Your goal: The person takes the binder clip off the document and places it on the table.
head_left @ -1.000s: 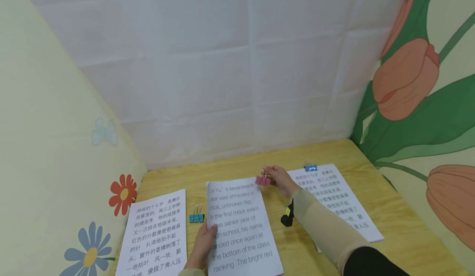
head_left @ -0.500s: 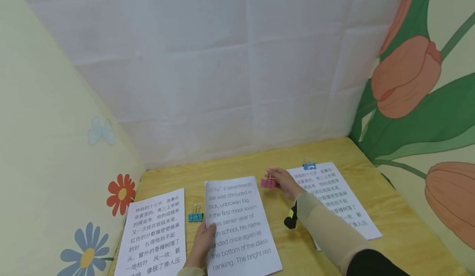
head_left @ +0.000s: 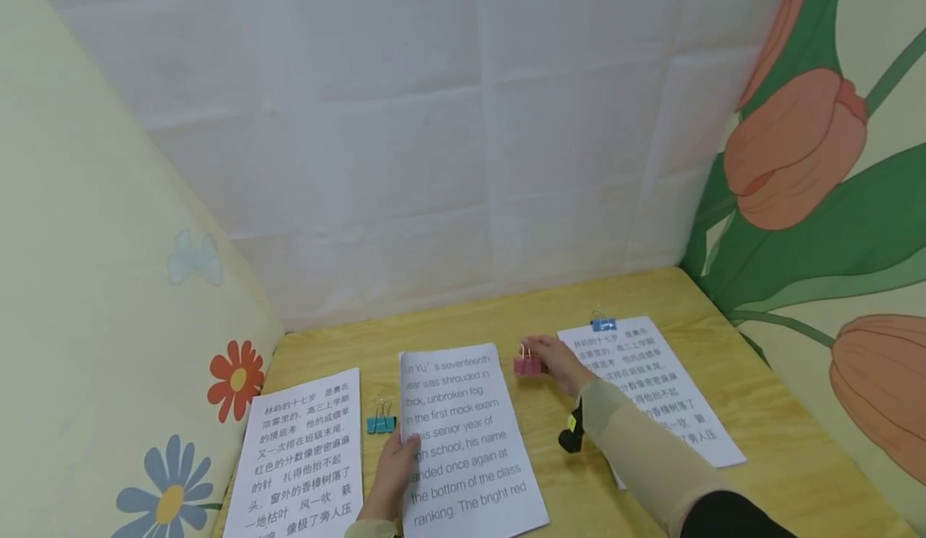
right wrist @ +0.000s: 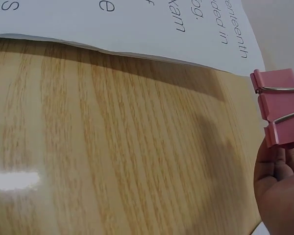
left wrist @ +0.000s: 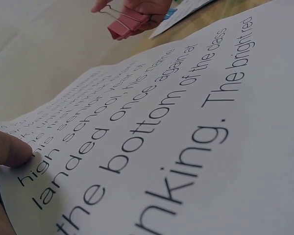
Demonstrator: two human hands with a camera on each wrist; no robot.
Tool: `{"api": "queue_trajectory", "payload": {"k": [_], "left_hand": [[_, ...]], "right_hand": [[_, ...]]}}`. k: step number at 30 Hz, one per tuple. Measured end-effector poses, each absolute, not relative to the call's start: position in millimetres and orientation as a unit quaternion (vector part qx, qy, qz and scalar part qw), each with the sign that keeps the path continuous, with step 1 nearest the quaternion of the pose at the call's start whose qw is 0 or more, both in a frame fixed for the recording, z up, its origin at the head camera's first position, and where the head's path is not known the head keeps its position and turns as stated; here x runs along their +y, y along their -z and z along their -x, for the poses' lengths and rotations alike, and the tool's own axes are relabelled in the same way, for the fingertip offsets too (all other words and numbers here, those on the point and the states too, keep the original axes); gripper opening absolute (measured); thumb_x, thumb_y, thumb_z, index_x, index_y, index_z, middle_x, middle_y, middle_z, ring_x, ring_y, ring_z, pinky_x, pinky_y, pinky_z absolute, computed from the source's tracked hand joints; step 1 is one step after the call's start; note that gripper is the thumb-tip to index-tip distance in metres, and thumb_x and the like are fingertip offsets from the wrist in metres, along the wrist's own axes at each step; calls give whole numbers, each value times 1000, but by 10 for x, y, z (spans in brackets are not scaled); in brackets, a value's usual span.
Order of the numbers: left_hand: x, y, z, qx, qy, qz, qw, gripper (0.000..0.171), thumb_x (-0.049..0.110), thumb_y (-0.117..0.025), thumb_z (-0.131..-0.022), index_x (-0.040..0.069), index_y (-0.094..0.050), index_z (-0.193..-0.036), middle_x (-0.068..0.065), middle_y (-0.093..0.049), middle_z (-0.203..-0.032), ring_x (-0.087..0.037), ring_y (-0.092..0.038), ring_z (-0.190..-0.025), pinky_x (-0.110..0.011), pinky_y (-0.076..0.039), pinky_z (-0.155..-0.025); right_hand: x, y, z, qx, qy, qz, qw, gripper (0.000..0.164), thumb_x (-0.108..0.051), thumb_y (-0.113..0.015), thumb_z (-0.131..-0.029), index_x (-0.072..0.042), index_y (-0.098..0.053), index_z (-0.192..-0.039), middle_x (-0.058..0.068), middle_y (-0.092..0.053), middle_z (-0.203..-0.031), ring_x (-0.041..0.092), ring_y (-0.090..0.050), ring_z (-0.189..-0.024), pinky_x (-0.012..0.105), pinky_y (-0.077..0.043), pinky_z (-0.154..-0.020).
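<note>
The left hand (head_left: 393,475) grips the left edge of a stack of paper (head_left: 473,451) printed in English, its thumb (left wrist: 13,149) lying on the top sheet. Just right of the stack's upper corner, the right hand (head_left: 555,359) holds a pink binder clip (head_left: 528,364) by its wire handles. A gap of bare wood shows between clip and stack in the head view. From the right wrist, the clip (right wrist: 283,105) appears in front of the curled fingers, with both silver handles pointing toward the hand.
A teal binder clip (head_left: 381,425) stands beside the left hand. Further left lies a stack of Chinese-printed paper (head_left: 297,457). Another such stack (head_left: 654,377), with a blue binder clip (head_left: 604,325) at its top, lies partly under the right forearm. Walls surround the wooden table (head_left: 448,325).
The right hand and pink binder clip have moved from the English stack's upper right corner to the right and slightly nearer. The left hand keeps its grip on the stack.
</note>
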State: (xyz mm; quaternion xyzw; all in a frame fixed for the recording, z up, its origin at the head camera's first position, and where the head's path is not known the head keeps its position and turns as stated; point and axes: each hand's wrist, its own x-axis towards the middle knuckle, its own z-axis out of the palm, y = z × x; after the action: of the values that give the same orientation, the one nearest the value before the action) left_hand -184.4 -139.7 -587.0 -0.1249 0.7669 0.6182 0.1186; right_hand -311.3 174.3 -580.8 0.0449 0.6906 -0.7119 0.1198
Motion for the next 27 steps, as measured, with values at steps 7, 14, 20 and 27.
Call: {"api": "queue_trajectory", "payload": {"k": [7, 14, 20, 27], "left_hand": [[-1399, 5862, 1854, 770, -614, 125, 120, 55, 21, -38, -110, 0, -27, -160, -8, -68, -114, -22, -66, -99, -50, -51, -93], [-1396, 5863, 1850, 771, -613, 125, 119, 56, 21, -37, -110, 1, -26, -161, -8, -68, -113, -22, -67, -97, -48, -52, -92], [-1396, 5851, 1853, 772, -612, 126, 117, 56, 21, -37, -110, 0, -25, -161, -9, -68, -114, -22, -68, -97, -48, -53, -92], [-1373, 5857, 1867, 773, -607, 133, 124, 56, 21, -37, -110, 2, -25, -161, -8, -68, -113, -22, -67, -97, -49, -51, -92]], "right_hand": [[1734, 5829, 3066, 697, 706, -42, 122, 49, -24, -56, -108, 13, -52, -139, 29, -56, -140, 35, -57, -124, 47, -43, -109], [1737, 5848, 3029, 705, 697, -42, 124, 48, -25, -59, -106, 12, -55, -137, 28, -59, -136, 36, -58, -123, 49, -43, -110], [1745, 5861, 3022, 718, 683, -41, 126, 46, -25, -60, -105, 12, -58, -134, 25, -62, -132, 34, -60, -120, 48, -44, -108], [1756, 5883, 2994, 732, 666, -50, 131, 47, -28, -59, -106, 8, -59, -135, 22, -62, -134, 39, -54, -130, 52, -36, -115]]}}
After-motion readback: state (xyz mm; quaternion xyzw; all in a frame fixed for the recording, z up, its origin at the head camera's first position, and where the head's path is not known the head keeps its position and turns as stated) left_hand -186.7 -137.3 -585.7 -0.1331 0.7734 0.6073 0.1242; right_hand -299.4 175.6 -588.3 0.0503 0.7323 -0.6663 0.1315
